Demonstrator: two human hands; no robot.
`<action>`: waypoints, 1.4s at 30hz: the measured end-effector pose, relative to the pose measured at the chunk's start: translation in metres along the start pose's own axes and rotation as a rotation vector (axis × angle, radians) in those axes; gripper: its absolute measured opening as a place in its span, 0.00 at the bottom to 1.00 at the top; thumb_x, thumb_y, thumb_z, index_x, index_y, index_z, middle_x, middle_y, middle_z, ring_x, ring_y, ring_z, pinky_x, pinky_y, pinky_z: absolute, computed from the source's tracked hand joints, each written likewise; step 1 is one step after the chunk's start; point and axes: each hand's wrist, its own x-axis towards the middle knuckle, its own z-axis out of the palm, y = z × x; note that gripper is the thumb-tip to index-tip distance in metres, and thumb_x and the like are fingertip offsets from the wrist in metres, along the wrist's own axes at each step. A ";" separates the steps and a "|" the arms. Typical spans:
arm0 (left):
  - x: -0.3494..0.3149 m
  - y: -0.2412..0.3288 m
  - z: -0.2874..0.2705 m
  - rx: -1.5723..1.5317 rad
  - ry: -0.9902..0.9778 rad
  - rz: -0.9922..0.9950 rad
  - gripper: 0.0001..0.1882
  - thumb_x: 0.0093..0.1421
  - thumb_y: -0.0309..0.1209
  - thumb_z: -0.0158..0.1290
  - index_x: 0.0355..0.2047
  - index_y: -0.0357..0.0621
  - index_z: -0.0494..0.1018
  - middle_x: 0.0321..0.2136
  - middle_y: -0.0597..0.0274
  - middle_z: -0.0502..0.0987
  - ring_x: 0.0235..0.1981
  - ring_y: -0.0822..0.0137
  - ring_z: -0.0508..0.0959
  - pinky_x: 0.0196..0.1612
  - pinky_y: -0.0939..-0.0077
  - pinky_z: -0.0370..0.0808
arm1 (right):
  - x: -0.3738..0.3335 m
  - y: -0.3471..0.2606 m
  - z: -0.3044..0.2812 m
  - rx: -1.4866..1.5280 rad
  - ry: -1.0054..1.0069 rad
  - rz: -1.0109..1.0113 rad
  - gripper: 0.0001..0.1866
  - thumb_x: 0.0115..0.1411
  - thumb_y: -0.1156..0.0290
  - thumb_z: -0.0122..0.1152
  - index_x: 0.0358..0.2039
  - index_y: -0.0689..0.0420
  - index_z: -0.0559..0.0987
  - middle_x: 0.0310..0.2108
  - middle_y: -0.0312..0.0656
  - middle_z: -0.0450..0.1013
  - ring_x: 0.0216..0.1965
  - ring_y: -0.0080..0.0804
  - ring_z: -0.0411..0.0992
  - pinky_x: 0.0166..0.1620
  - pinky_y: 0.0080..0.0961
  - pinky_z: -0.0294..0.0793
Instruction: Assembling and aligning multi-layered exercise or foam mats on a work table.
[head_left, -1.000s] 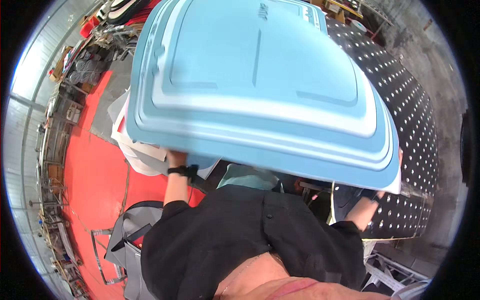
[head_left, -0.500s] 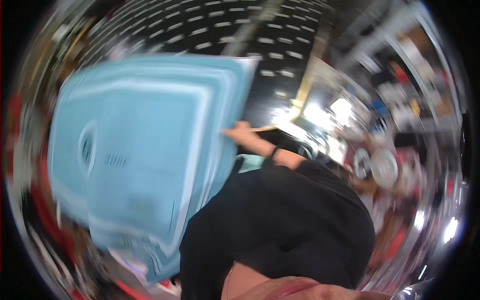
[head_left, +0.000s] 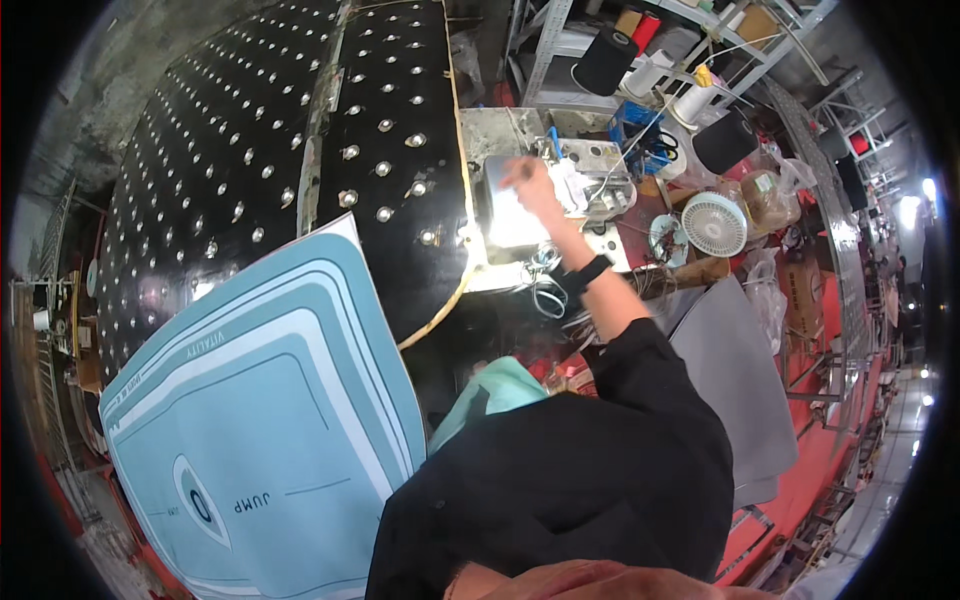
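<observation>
A large light-blue mat (head_left: 290, 400) with white bands and a printed pattern stands tilted at my left, its upper edge over the black table. My left hand is not in view. My right hand (head_left: 533, 190), with a black band at the wrist, reaches over the grey, brightly lit flat top of what looks like an industrial sewing machine (head_left: 597, 180). Its slightly blurred fingers are loosely apart and hold nothing I can see; whether they touch the machine I cannot tell. A pale green cloth (head_left: 490, 395) lies just in front of my body.
A black table (head_left: 380, 90) studded with metal balls spreads ahead and left. Thread cones (head_left: 722, 140), a blue basket (head_left: 640, 135) and a small round fan (head_left: 713, 225) stand beyond the machine. Grey mats (head_left: 735, 380) lie at my right. Metal shelving (head_left: 545, 60) rises behind.
My right hand has left the blue mat's right edge and moved forward and right to the machine. The mat sits lower and more tilted in view; my view has turned rightward.
</observation>
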 end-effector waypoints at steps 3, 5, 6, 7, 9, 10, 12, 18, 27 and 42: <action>0.036 -0.014 0.019 0.006 -0.017 -0.017 0.21 0.57 0.44 0.39 0.42 0.40 0.67 0.37 0.53 0.73 0.36 0.56 0.74 0.42 0.61 0.70 | 0.088 -0.003 -0.059 -0.219 0.390 -0.280 0.12 0.53 0.72 0.50 0.38 0.59 0.73 0.23 0.48 0.73 0.27 0.41 0.72 0.32 0.32 0.70; 0.066 -0.022 0.041 0.015 -0.044 -0.027 0.21 0.57 0.44 0.39 0.42 0.40 0.67 0.37 0.53 0.73 0.36 0.56 0.74 0.42 0.61 0.70 | 0.150 0.012 -0.095 -0.472 0.448 -0.240 0.23 0.49 0.71 0.54 0.45 0.68 0.65 0.48 0.62 0.61 0.49 0.54 0.61 0.48 0.40 0.63; 0.073 -0.022 0.042 0.021 -0.034 -0.025 0.21 0.57 0.44 0.39 0.42 0.40 0.67 0.37 0.53 0.73 0.36 0.56 0.74 0.42 0.61 0.70 | 0.168 0.005 -0.097 -0.686 0.486 -0.164 0.33 0.46 0.71 0.56 0.51 0.69 0.57 0.55 0.65 0.49 0.55 0.59 0.51 0.52 0.44 0.59; 0.080 -0.021 0.043 0.028 -0.025 -0.021 0.21 0.57 0.44 0.39 0.42 0.40 0.67 0.37 0.53 0.73 0.35 0.56 0.74 0.42 0.61 0.70 | 0.181 0.001 -0.097 -0.777 0.585 -0.168 0.38 0.46 0.71 0.57 0.55 0.70 0.51 0.57 0.65 0.44 0.58 0.62 0.45 0.56 0.47 0.54; 0.089 -0.028 0.048 0.037 -0.010 -0.028 0.21 0.57 0.44 0.39 0.42 0.40 0.67 0.37 0.53 0.73 0.35 0.56 0.74 0.42 0.61 0.70 | 0.210 0.002 -0.107 -0.748 0.779 -0.102 0.41 0.48 0.69 0.55 0.56 0.71 0.46 0.59 0.65 0.39 0.60 0.62 0.40 0.58 0.48 0.48; 0.095 -0.035 0.055 0.040 -0.012 -0.040 0.21 0.57 0.44 0.39 0.42 0.40 0.67 0.37 0.53 0.73 0.35 0.56 0.74 0.42 0.61 0.70 | 0.232 0.018 -0.121 -0.687 0.924 -0.094 0.41 0.49 0.68 0.54 0.57 0.71 0.44 0.59 0.66 0.37 0.60 0.63 0.39 0.59 0.48 0.46; 0.106 -0.041 0.065 0.046 -0.011 -0.044 0.21 0.57 0.44 0.39 0.42 0.40 0.67 0.37 0.53 0.73 0.35 0.56 0.74 0.42 0.61 0.70 | 0.259 0.037 -0.142 -0.365 1.023 0.083 0.43 0.52 0.65 0.54 0.58 0.70 0.39 0.57 0.72 0.33 0.59 0.67 0.37 0.59 0.50 0.43; 0.119 -0.035 0.079 0.087 0.006 -0.029 0.21 0.57 0.44 0.39 0.42 0.40 0.68 0.36 0.53 0.73 0.35 0.56 0.74 0.42 0.62 0.70 | 0.270 0.062 -0.137 -0.369 0.778 0.201 0.47 0.54 0.67 0.54 0.59 0.61 0.31 0.57 0.74 0.30 0.58 0.71 0.37 0.59 0.49 0.45; 0.103 -0.044 0.089 0.128 -0.012 -0.081 0.21 0.57 0.44 0.40 0.42 0.41 0.68 0.36 0.53 0.73 0.34 0.56 0.74 0.41 0.62 0.70 | 0.269 0.124 -0.142 -0.481 0.759 0.137 0.50 0.51 0.66 0.58 0.52 0.81 0.31 0.51 0.77 0.48 0.55 0.62 0.53 0.58 0.34 0.53; -0.119 0.010 0.017 0.130 0.175 0.082 0.21 0.57 0.44 0.40 0.42 0.41 0.68 0.35 0.54 0.73 0.34 0.56 0.74 0.41 0.62 0.71 | 0.133 -0.050 -0.045 0.611 0.055 0.141 0.28 0.55 0.64 0.54 0.52 0.64 0.60 0.49 0.42 0.62 0.35 0.33 0.71 0.37 0.29 0.69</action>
